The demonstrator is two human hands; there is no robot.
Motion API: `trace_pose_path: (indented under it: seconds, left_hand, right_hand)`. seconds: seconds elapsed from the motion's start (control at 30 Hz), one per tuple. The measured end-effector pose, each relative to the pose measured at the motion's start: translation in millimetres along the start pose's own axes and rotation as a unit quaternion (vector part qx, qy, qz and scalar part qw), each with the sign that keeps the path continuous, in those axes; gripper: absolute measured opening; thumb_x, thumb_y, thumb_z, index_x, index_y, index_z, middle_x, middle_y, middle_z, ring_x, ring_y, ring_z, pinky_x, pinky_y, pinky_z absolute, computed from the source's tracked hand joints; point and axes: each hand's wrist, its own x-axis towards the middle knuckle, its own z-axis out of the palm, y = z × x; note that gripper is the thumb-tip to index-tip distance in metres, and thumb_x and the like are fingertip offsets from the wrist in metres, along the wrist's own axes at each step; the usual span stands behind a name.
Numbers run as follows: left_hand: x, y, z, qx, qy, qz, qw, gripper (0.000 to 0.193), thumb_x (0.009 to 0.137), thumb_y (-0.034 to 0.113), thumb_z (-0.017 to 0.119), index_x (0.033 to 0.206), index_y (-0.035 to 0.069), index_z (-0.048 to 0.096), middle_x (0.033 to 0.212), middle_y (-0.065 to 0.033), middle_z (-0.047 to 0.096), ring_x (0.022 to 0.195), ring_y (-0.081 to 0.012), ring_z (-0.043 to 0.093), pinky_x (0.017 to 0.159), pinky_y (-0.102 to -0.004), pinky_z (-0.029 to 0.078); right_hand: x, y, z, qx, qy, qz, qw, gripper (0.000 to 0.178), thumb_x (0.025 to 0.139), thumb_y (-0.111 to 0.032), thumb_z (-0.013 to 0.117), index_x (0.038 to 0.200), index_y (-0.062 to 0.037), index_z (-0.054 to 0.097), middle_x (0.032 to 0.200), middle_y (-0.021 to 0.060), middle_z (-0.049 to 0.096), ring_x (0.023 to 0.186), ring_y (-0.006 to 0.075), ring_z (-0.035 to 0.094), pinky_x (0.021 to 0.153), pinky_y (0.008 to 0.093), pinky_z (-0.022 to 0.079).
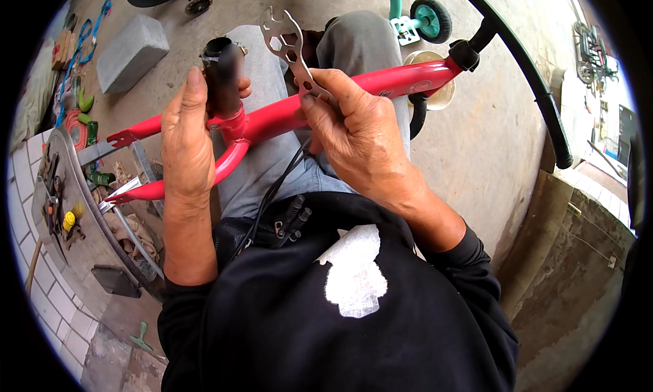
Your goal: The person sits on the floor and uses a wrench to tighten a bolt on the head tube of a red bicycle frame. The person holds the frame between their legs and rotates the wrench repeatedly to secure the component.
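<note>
A red bicycle frame (279, 118) lies across my lap, its seat tube standing up towards me. My left hand (187, 137) is wrapped around the dark upper part of that tube, thumb on the near side and fingertips showing beyond. On top of the tube sits a black collar (218, 47); the part just below it is blurred. In my right hand (357, 123) a flat silver multi-hole spanner (291, 45) is pinched between thumb and fingers, its open-jaw end pointing up, above the frame's main tube and apart from the collar.
Black handlebars (527, 58) curve off the frame's right end. Black cables (272, 191) hang over my lap. At left stands a round metal table (102, 269) with tools; beyond it lies a grey block (132, 52). A turquoise-hubbed wheel (431, 20) and a pale bucket (443, 96) are at the far right.
</note>
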Motion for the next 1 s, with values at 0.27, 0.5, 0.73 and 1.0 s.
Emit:
trace_pose_path:
  seconds: [0.27,0.5,0.73,1.0]
  left_hand:
    - [1,-1,-1,0.007,0.002,0.000,1.000,0.057,0.109,0.048,0.044,0.127,-0.004,0.062,0.112,-0.0137,0.070,0.101,-0.0225,0.068,0.094,-0.0365,0.050]
    - [1,1,-2,0.023,-0.008,0.001,1.000,0.058,0.109,0.049,0.043,0.126,-0.003,0.063,0.111,-0.0133,0.070,0.101,-0.0216,0.067,0.093,-0.0349,0.050]
    - [2,1,-2,0.017,-0.008,-0.001,1.000,0.056,0.109,0.048,0.044,0.126,-0.002,0.063,0.111,-0.0136,0.070,0.099,-0.0212,0.067,0.092,-0.0345,0.050]
    - [0,2,-2,0.020,-0.008,-0.006,1.000,0.056,0.108,0.048,0.045,0.125,-0.002,0.065,0.109,-0.0131,0.071,0.099,-0.0210,0.067,0.092,-0.0339,0.050]
  right_hand:
    - [14,-35,-25,-0.018,-0.065,0.030,0.997,0.023,0.100,-0.014,0.065,0.114,0.0036,0.065,0.075,0.0063,0.071,0.070,0.0090,0.068,0.065,0.0244,0.053]
    - [26,-51,-41,-0.083,-0.078,-0.024,0.993,0.023,0.098,-0.014,0.065,0.112,0.0039,0.068,0.070,0.0068,0.069,0.066,0.0095,0.066,0.060,0.0249,0.052]
    - [39,-61,-49,-0.160,-0.108,-0.082,0.978,0.021,0.095,-0.014,0.063,0.106,0.0030,0.070,0.066,0.0057,0.066,0.060,0.0094,0.062,0.056,0.0268,0.050]
    - [54,-71,-53,-0.235,-0.139,-0.104,0.956,0.024,0.093,-0.015,0.062,0.106,0.0032,0.072,0.061,0.0070,0.065,0.056,0.0107,0.064,0.055,0.0268,0.050]
